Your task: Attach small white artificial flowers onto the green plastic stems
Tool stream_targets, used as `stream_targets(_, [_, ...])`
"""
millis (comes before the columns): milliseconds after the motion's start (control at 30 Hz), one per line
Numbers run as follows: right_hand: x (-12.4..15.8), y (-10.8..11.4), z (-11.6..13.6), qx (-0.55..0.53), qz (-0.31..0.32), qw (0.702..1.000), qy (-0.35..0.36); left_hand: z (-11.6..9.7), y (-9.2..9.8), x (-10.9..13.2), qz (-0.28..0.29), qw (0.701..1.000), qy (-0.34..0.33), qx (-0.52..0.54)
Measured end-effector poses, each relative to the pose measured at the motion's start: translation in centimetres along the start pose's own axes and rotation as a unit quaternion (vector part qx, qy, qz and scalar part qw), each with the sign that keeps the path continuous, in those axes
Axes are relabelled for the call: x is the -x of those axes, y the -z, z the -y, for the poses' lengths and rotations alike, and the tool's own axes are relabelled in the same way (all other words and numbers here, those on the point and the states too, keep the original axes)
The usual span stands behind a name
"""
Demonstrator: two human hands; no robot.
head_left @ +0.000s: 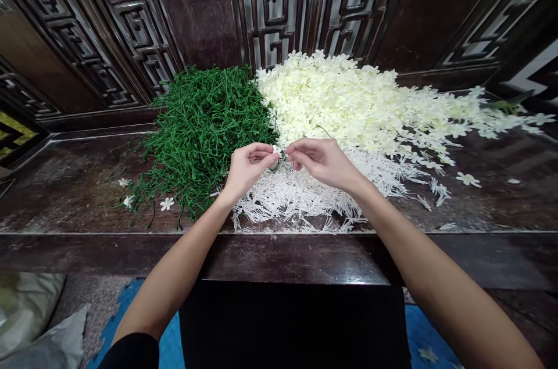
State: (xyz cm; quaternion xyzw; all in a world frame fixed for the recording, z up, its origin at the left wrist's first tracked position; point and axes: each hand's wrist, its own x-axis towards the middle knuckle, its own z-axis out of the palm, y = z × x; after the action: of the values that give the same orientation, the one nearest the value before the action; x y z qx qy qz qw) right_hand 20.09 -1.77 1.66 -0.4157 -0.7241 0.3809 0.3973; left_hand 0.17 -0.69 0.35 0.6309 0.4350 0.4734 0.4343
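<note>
White flower (276, 150) is pinched in left hand (246, 167) fingertips, right hand (320, 161) is closed on a thin green stem (282, 155) meeting it, above desk (65, 194) between green stems pile (200, 125) and petal heap (349, 96). Best done with parts held close, stem lined up with flower centre. Stem axis runs roughly left-right; exact tilt cannot be told
</note>
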Motion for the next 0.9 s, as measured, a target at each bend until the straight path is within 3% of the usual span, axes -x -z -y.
stream_targets(233, [0.12,-0.37,0.46,0.053,-0.007,0.998,0.02,-0.25,-0.27,0.28,0.015,0.999,-0.023,-0.019])
stream_targets(900, [0.06,-0.24,0.38,0.029,0.035,0.999,0.001,-0.85,-0.37,0.68,0.034,0.997,-0.043,-0.057])
